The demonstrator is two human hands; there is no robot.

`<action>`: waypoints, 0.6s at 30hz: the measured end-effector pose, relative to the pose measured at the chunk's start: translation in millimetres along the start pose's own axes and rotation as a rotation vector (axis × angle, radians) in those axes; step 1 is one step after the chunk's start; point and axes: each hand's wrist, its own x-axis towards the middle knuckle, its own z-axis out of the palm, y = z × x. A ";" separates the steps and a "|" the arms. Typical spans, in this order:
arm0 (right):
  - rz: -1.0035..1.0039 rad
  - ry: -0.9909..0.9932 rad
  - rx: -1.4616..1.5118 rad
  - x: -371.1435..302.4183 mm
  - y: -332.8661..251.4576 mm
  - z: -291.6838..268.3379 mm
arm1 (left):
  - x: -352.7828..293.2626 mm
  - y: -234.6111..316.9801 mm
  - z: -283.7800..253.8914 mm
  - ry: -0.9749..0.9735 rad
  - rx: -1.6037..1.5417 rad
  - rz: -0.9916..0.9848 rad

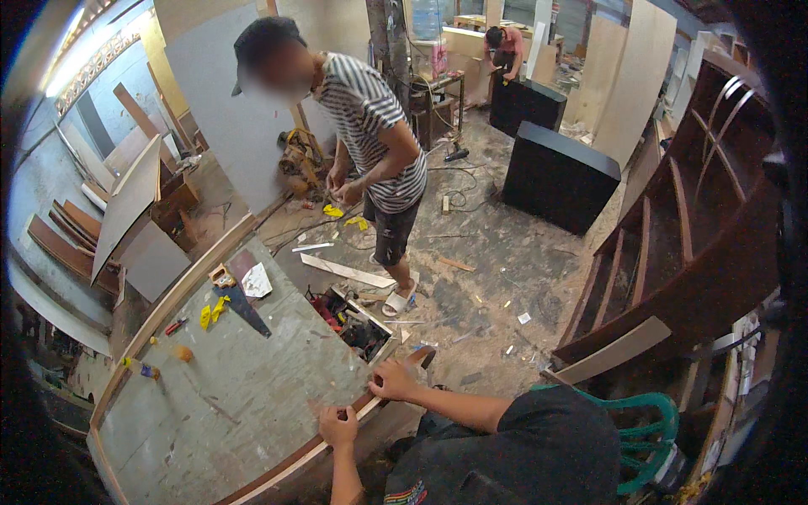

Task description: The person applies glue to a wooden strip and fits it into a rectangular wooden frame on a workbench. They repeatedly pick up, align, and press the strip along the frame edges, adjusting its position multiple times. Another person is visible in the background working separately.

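A long brown wooden strip [294, 459] runs along the near edge of a grey-green worktable [278, 387], and its right end sticks out past the table's corner. My left hand [338, 427] is closed over the strip with curled fingers, thumb side toward the tabletop. Farther right along the same edge, my right hand [392, 380] grips the strip near the corner. Parts of the fingers of both hands are hidden behind the knuckles.
On the tabletop lie a handsaw [244, 310], yellow gloves [215, 312], a white paper [256, 281] and red-handled pliers [176, 326]. A tool crate [364, 328] stands beyond the table. One person [370, 135] stands across; another [505, 55] works behind black boxes [560, 177]. Brown shelving [656, 227] rises at right.
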 end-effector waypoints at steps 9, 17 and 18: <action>0.036 0.001 -0.073 2.0 -6.0 -6.0 | 1.0 -3.2 7.4 -0.033 -0.005 -0.141; 0.100 -0.071 -0.060 5.6 -16.7 -16.8 | -0.1 -9.6 13.3 0.019 -0.047 -0.127; 0.058 0.004 -0.062 5.8 -15.8 -16.0 | -0.6 -10.4 15.2 0.038 -0.046 -0.123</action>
